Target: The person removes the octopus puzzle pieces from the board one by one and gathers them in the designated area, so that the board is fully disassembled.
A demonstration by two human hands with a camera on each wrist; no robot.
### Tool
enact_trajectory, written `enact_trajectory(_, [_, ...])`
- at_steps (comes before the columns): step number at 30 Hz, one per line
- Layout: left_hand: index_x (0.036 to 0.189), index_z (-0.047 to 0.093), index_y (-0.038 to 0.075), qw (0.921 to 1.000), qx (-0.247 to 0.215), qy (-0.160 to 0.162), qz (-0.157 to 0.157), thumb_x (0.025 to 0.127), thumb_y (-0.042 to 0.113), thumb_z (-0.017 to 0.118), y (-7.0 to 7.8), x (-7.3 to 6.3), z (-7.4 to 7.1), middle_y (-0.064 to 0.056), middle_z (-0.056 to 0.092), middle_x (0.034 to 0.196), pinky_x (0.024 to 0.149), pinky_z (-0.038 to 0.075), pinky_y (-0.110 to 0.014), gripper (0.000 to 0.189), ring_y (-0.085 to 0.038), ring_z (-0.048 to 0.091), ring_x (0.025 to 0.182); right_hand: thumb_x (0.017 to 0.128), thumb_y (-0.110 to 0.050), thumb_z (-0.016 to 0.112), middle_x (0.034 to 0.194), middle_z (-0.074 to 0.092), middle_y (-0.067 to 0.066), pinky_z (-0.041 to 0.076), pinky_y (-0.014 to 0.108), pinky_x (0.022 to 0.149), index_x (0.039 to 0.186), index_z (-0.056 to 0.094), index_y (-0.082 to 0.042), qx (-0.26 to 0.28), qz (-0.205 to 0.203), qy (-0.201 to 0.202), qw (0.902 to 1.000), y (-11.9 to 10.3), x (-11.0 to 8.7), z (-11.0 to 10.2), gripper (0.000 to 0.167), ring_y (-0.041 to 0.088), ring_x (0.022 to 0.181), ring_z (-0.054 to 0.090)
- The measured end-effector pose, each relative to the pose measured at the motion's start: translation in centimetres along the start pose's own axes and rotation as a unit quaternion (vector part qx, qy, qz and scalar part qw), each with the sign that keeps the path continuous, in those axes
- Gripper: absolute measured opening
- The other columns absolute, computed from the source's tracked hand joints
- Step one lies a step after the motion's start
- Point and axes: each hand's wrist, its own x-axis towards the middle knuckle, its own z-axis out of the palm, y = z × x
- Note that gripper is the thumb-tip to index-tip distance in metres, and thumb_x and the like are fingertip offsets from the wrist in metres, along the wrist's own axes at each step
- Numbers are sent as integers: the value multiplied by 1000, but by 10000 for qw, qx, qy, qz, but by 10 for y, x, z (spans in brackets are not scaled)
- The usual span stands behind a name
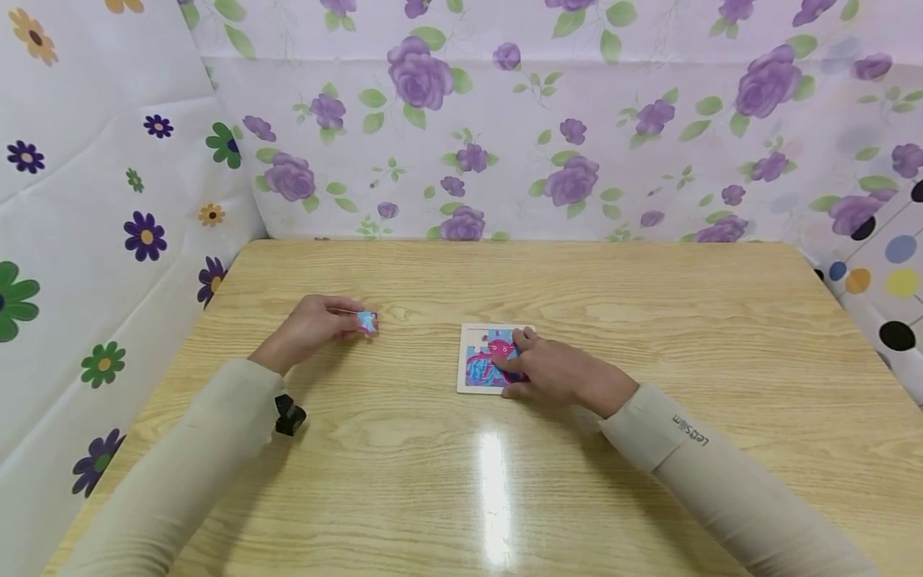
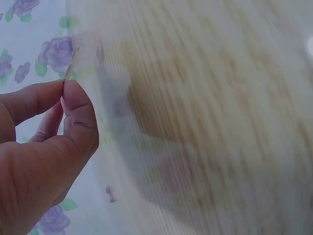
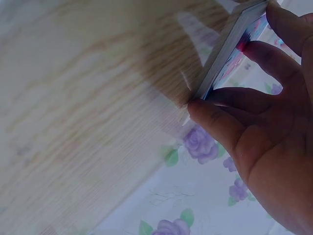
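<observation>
Between the thumb and fingers of my left hand [image 1: 317,324] is a small blue and pink jigsaw piece [image 1: 367,322], held up to the left of the puzzle. The left wrist view shows the piece [image 2: 71,64] edge-on, pinched at the fingertips. My right hand [image 1: 558,370] grips the right side of a framed jigsaw puzzle [image 1: 461,361], one finger lying on the picture. A pink figure on blue shows there, with a gap at the upper left. In the right wrist view, fingers span the tray's edge [image 3: 222,56]; the hand hides the puzzle's right part.
The wooden table [image 1: 404,465] reaches back to a flower-printed cloth [image 1: 505,144]. Another flowered cloth [image 1: 65,200] hangs along the left side, and a dotted one [image 1: 901,272] on the right. A black device [image 1: 290,415] sits at the left wrist.
</observation>
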Motion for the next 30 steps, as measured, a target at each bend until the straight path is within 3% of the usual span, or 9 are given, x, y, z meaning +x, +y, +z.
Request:
enact_trajectory(13, [139,49,-11,9997,119,126,-142,99,6,60,-9,2,-10,-25,56,132,78,52,-23,44,-5,61,85,100,-43,59,156,23,32,30,55,112,148,48,-14,75,105,-30,9999,-1,-2,0,57,50,143,21])
enact_trajectory(30, [133,54,-13,9978,535,374,-130,98,3,59,-12,3,-14,-26,60,124,75,54,-23,38,-5,64,82,100,-43,60,157,22,31,29,54,112,147,50,-14,111,117,6,9999,-1,-3,0,57,49,144,21])
